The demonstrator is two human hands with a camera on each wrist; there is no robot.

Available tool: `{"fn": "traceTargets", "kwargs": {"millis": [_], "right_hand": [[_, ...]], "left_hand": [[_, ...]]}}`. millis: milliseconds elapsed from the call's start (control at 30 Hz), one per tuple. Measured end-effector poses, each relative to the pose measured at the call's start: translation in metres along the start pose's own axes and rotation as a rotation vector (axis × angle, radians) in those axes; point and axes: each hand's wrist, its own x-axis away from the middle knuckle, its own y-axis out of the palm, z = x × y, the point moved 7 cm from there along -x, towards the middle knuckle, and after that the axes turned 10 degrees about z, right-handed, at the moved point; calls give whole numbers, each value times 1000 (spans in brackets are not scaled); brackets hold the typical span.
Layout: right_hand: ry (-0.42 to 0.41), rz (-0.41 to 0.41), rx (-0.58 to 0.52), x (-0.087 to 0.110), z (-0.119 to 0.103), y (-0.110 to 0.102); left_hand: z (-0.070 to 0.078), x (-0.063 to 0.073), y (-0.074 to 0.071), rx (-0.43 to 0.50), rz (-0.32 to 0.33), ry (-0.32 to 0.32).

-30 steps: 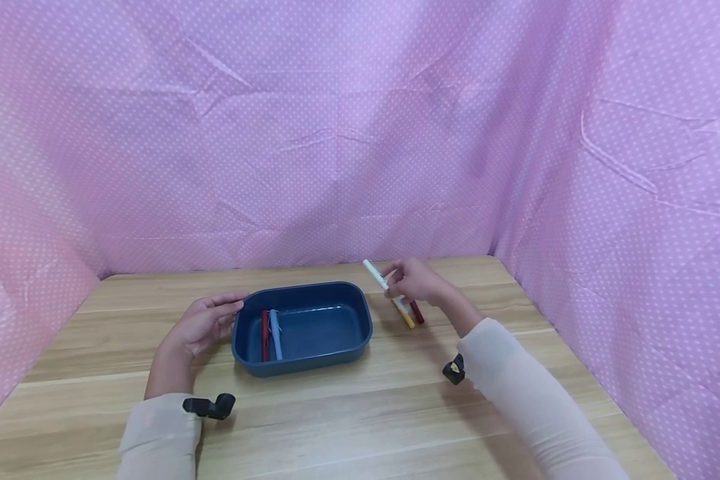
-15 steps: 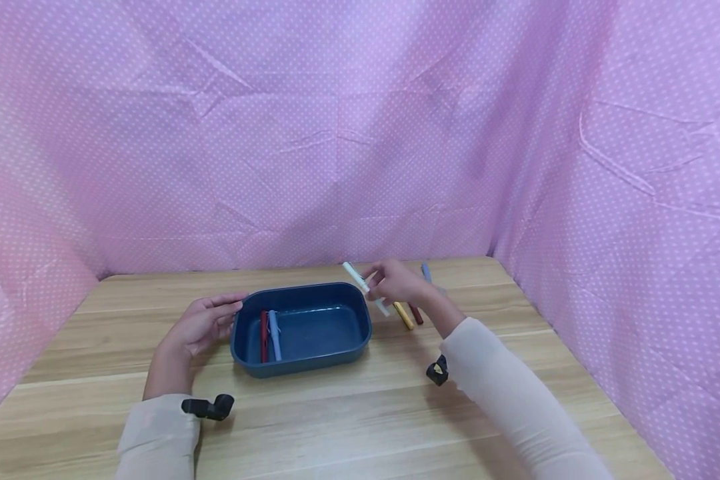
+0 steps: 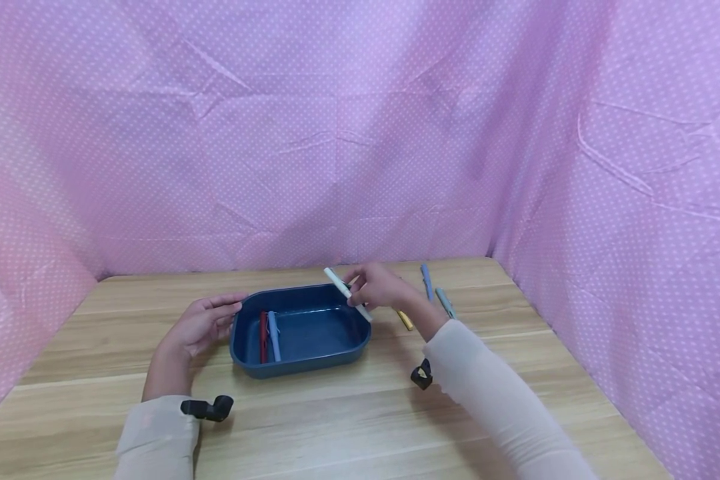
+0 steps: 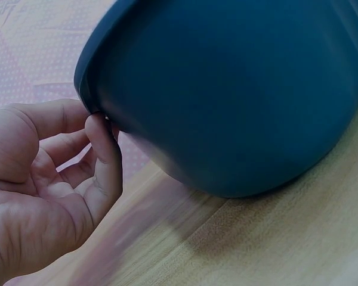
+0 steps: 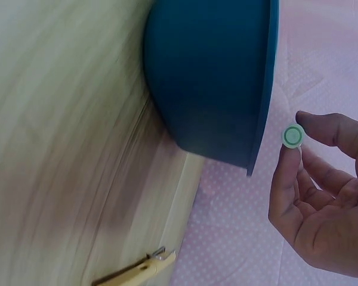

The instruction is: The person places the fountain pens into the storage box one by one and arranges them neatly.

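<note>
A dark blue rectangular bin (image 3: pixel 300 369) stands on the table with a red pen (image 3: pixel 263 337) and a light blue pen (image 3: pixel 274 336) lying side by side at its left end. At the bin's left rim, my left hand (image 3: pixel 207 321) pinches the edge between thumb and fingers, seen closely in the left wrist view (image 4: pixel 59 173). My right hand (image 3: pixel 377 285) holds a pale, whitish pen (image 3: pixel 338 283) tilted above the bin's right rim. In the right wrist view, thumb and finger pinch this pen (image 5: pixel 293 136), its round end facing the camera.
Right of the bin, a yellow pen (image 3: pixel 405 321) lies partly behind my right hand. Farther right are a blue pen (image 3: pixel 427 280) and a grey-green pen (image 3: pixel 446 303). Pink dotted cloth (image 3: pixel 336 167) hangs behind the wooden table (image 3: pixel 312 427) and at its sides.
My right hand has carried the pale pen leftward from beside the other pens to over the bin's right rim. The left hand stays at the bin's left rim.
</note>
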Motion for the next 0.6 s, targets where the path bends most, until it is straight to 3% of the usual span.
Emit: {"fn": "traceTargets", "kwargs": {"millis": [600], "right_hand": [[-32, -30, -15, -8, -13, 34]], "left_hand": [[1, -2, 0, 7, -14, -2]]}}
